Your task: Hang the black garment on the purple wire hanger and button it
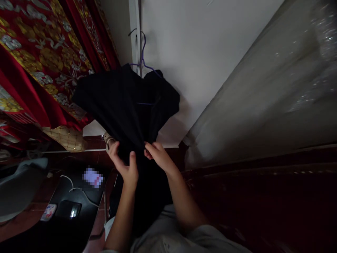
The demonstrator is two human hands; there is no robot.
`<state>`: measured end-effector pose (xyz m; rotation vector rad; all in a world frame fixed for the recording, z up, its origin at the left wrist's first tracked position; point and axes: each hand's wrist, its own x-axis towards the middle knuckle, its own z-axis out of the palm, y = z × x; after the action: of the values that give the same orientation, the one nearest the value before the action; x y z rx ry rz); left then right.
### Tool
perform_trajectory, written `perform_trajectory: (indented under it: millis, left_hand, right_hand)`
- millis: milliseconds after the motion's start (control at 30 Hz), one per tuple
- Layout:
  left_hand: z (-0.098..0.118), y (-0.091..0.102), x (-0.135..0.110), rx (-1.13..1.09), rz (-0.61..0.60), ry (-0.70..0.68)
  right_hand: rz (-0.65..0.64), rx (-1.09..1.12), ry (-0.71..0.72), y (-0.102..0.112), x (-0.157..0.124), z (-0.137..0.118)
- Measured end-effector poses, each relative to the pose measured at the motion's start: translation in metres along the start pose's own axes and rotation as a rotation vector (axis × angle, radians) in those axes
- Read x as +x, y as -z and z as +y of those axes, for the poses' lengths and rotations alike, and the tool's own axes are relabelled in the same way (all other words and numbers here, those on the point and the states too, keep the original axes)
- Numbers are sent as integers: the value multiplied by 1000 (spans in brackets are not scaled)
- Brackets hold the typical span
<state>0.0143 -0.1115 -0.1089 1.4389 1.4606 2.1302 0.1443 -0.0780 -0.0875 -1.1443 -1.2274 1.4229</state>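
A black garment (126, 102) hangs on a purple wire hanger (143, 52) hooked at a white door frame. Its lower part is gathered and falls toward me. My left hand (125, 165) grips the gathered black cloth from the left, fingers curled round it. My right hand (158, 154) pinches the same cloth from the right, fingertips pressed together on a fold. Both hands meet at the narrow, bunched part of the garment.
Red and gold patterned curtains (39, 52) hang at the left. A white wall (205, 52) and a pale shiny sheet (276, 88) fill the right. Below left, a dark table (65, 225) carries a black mouse (68, 209), a white cable and a sticker.
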Motion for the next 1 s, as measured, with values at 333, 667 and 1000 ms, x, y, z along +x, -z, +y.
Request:
perform_trajectory:
  millis: [333,667,1000]
  left_hand:
    - [11,-17,-3,-49,-336,137]
    - [6,-20,3,16,-385,139]
    - [-12,-51,27,11,-602,123]
  right_hand:
    - [83,93,152,-5,-8,-23]
    - [-27,238,85,13,19,-58]
    - [141,206,467,9,101,-165]
